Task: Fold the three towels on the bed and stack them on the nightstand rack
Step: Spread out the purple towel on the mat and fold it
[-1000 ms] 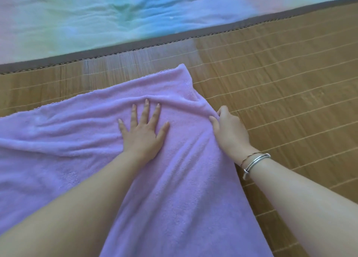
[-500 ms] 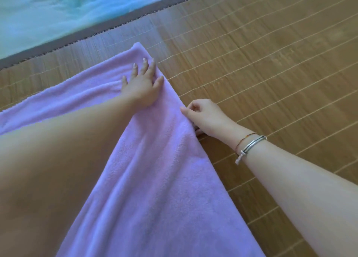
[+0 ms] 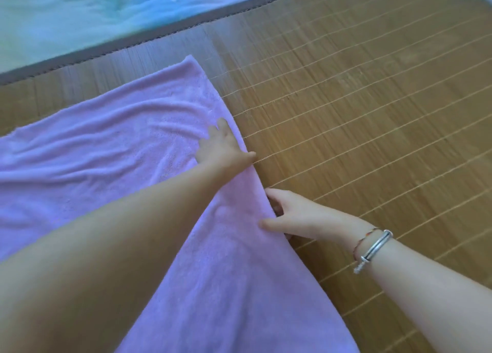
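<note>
Towel [image 3: 111, 150], lilac, spread on bamboo-matted bed [image 3: 359, 99]; left hand [image 3: 223, 147], drawn back from far corner, flat on right edge, right hand [image 3: 290, 214] pinching it; smoothing done, first fold seemingly imminent.

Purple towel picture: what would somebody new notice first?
Probably the big purple towel, spread wrinkly over the bamboo mat and filling the left half. Next, the hands at its right edge: the left hand lies on the towel, and the right hand, with a silver bracelet, pinches the edge.
</note>
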`<action>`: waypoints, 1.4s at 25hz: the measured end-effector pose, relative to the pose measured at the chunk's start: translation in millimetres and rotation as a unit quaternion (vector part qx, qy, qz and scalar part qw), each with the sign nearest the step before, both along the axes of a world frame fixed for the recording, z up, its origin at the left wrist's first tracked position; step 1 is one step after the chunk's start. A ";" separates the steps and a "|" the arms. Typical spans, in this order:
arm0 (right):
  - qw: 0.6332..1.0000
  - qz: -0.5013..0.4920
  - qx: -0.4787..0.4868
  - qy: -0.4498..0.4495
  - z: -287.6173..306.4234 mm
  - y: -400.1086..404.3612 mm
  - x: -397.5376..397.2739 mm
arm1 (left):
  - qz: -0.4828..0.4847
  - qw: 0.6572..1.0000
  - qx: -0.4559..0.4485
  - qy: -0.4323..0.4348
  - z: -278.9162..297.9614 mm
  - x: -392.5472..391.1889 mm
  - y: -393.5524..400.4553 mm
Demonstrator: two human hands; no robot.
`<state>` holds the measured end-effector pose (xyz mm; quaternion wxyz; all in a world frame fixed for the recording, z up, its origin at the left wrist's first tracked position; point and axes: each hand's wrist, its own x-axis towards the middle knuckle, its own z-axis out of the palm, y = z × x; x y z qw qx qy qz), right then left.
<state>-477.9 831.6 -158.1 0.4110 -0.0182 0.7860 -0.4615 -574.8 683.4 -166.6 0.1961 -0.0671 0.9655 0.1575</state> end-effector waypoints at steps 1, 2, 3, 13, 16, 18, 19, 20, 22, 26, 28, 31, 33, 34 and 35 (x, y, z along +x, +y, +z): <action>1.000 -0.013 -0.001 0.025 5.4 -4.3 11.2 | 0.008 1.000 0.007 0.025 5.9 6.1 0.8; 0.998 -0.034 -0.003 0.051 10.6 -10.2 21.0 | 0.021 0.998 0.025 0.056 12.5 9.6 -0.7; 0.995 -0.063 -0.007 0.073 13.9 -16.7 29.0 | 0.036 0.994 0.050 0.087 19.4 11.5 -4.7; 0.991 -0.010 0.020 0.131 62.5 -135.1 127.2 | 0.196 0.910 0.328 0.162 76.2 101.4 -195.0; 0.992 0.029 -0.029 0.123 85.1 -222.2 156.6 | 0.208 0.885 0.397 0.124 94.0 144.0 -280.3; 0.990 0.050 -0.061 0.115 91.8 -280.1 175.7 | 0.206 0.888 0.395 0.118 103.3 170.7 -338.3; 0.989 0.056 -0.082 0.111 91.6 -307.1 185.4 | 0.203 0.899 0.369 0.120 106.5 183.3 -365.4; 0.987 0.064 -0.103 0.109 88.4 -336.1 196.3 | 0.204 0.915 0.326 0.123 107.7 197.2 -394.9; 0.983 0.092 -0.123 0.101 75.5 -389.0 218.6 | 0.213 0.936 0.253 0.123 106.4 226.5 -446.4; 0.982 0.152 -0.102 0.051 39.8 -457.1 257.2 | 0.225 0.934 0.262 0.088 78.9 273.1 -506.8; 0.983 0.167 -0.067 0.039 24.6 -470.2 268.5 | 0.216 0.928 0.296 0.062 57.6 286.3 -515.1; 0.984 0.166 -0.056 0.019 8.2 -481.4 277.2 | 0.236 0.911 0.336 0.047 31.9 304.6 -515.5; 0.984 0.163 -0.074 0.017 4.2 -485.6 278.4 | 0.264 0.884 0.382 0.052 24.8 318.1 -517.7; 0.983 0.163 -0.082 0.011 4.2 -488.1 279.4 | 0.282 0.868 0.404 0.058 24.6 325.3 -520.1; 0.983 0.162 -0.090 0.001 6.7 -489.5 280.8 | 0.311 0.854 0.413 0.062 26.1 333.0 -521.0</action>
